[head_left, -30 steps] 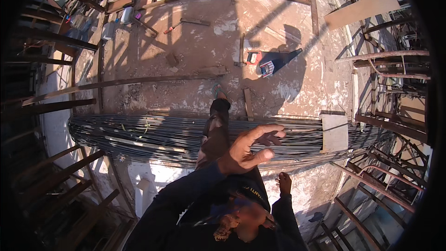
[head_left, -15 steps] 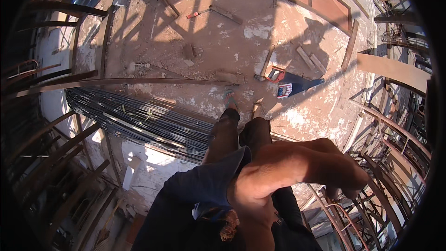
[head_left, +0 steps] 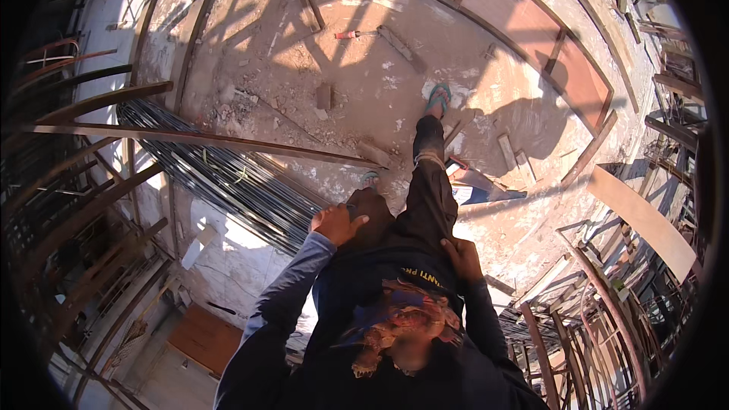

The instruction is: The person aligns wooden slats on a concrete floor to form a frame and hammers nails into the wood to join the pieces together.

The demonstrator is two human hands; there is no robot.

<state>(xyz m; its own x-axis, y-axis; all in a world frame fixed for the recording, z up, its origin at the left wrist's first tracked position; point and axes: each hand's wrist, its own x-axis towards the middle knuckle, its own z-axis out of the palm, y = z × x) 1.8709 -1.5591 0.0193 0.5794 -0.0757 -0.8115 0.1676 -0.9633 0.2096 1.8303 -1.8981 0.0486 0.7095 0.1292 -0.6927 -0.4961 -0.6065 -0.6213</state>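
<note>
I look straight down my own body, in a dark long-sleeved top and dark trousers. My left hand point(head_left: 338, 222) lies curled on my bent left knee with nothing in it. My right hand point(head_left: 461, 257) presses flat against my right thigh, also holding nothing. My right leg is stretched forward, its foot in a teal sandal point(head_left: 438, 96) on the dusty concrete floor point(head_left: 364, 83). The toe of the other sandal point(head_left: 370, 178) shows past my left knee. A long bundle of steel bars point(head_left: 228, 175) lies just left of my left hand.
A rusty bar point(head_left: 190, 137) crosses above the bundle. A red-handled tool point(head_left: 349, 34) and wood offcuts point(head_left: 507, 152) lie on the floor. A wooden frame point(head_left: 531, 38) borders the far side. A plank point(head_left: 645, 216) and rusty rebar cages point(head_left: 600, 319) stand at right.
My right hand, raised in front of the camera before, has dropped to my thigh. My left hand has come onto my knee, my right leg has stepped forward, and the view has swung.
</note>
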